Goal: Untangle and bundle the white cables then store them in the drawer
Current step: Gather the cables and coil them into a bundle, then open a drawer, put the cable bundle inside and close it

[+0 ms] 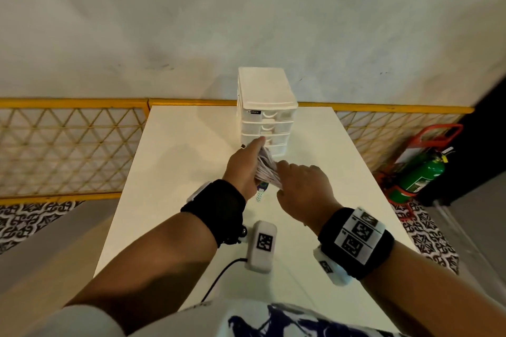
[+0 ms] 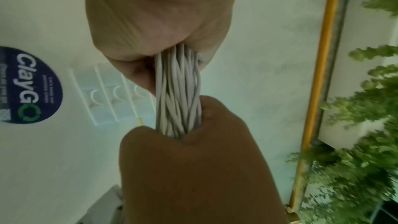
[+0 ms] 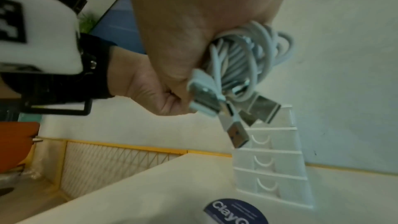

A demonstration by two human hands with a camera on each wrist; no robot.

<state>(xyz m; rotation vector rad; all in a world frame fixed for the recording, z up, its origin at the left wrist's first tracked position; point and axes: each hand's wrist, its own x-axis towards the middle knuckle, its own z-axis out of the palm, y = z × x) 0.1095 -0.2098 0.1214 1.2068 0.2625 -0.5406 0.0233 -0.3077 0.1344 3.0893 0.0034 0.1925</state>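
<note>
A coiled bundle of white cables (image 1: 267, 169) is held just above the white table (image 1: 178, 172), in front of the white drawer unit (image 1: 267, 107). My left hand (image 1: 246, 167) grips one side of it, with a finger reaching toward the lower drawers. My right hand (image 1: 298, 186) grips the other side. In the left wrist view the twisted strands (image 2: 178, 91) run between my left hand (image 2: 161, 31) above and my right hand (image 2: 193, 159) below. In the right wrist view several USB plugs (image 3: 234, 132) hang from the coil (image 3: 247, 54). All drawers (image 3: 269, 161) look closed.
A round dark "ClayGo" sticker (image 3: 234, 212) lies on the table under the hands. Behind and beside the table runs a yellow mesh fence (image 1: 68, 145). On the floor at the right stands a green fire extinguisher (image 1: 421, 175). Green plants (image 2: 355, 125) line one side.
</note>
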